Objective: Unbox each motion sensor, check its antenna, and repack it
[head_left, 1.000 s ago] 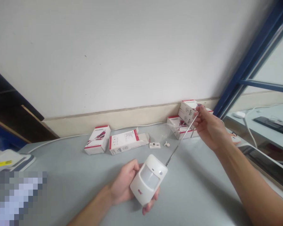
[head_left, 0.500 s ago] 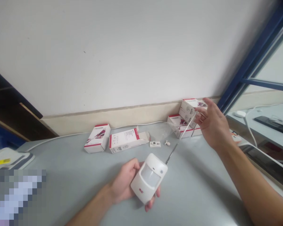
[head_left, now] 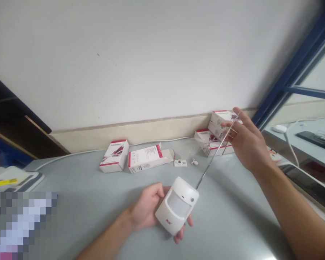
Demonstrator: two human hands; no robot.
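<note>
My left hand (head_left: 148, 211) is wrapped round a white motion sensor (head_left: 177, 209) with a frosted window and a small red mark, held just above the grey table (head_left: 78, 206). A thin metal antenna (head_left: 216, 151) runs from the sensor's top up to the right. My right hand (head_left: 245, 141) is at the antenna's far end with its fingers spread, and the rod crosses in front of them. Whether the fingers touch the rod I cannot tell.
Two white and red boxes (head_left: 115, 160) (head_left: 146, 157) lie by the wall, with more boxes (head_left: 215, 135) stacked behind my right hand. A small white bracket (head_left: 180, 163) and a white plug (head_left: 195, 162) lie between them. A blue frame (head_left: 289, 72) stands at the right.
My right hand pinched the antenna tip a second ago; its fingers have since opened and spread. The antenna now reaches farther. The sensor has shifted slightly right and down.
</note>
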